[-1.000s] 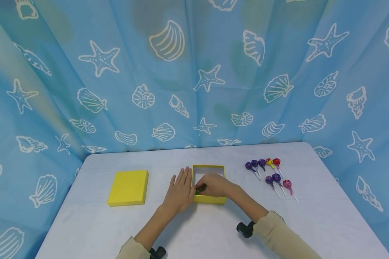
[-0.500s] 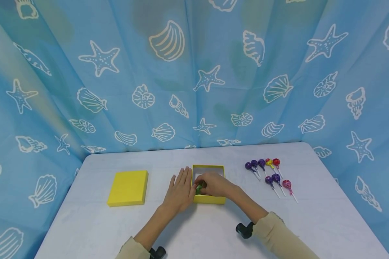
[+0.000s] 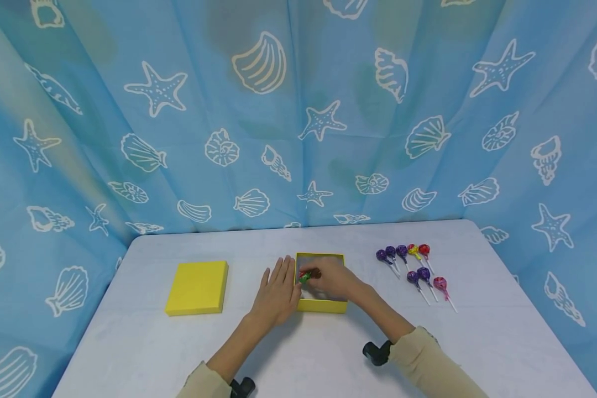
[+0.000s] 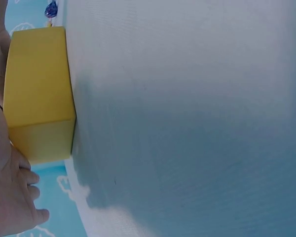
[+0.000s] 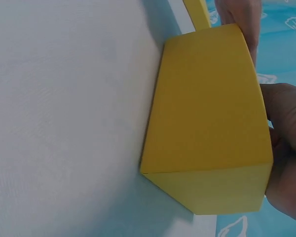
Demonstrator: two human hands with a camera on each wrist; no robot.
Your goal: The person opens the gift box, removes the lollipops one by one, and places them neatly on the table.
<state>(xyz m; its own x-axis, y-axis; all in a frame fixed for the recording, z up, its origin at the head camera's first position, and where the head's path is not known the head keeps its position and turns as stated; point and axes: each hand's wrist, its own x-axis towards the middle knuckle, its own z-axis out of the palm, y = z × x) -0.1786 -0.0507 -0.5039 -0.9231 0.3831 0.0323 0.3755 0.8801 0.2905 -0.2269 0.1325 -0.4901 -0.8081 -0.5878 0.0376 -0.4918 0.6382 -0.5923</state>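
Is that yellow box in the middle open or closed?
Open. The yellow box shows its pale inside, the right hand reaches into it, and its lid lies apart on the table.

Yellow lid [image 3: 197, 287] on white table [image 3: 497, 331]; seashell curtain [image 3: 258, 110] behind

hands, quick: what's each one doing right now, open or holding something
Left hand: open, fingers straight, resting flat against the left side of the yellow box.
Right hand: inside the box, pinching a lollipop with a red and green wrapper.
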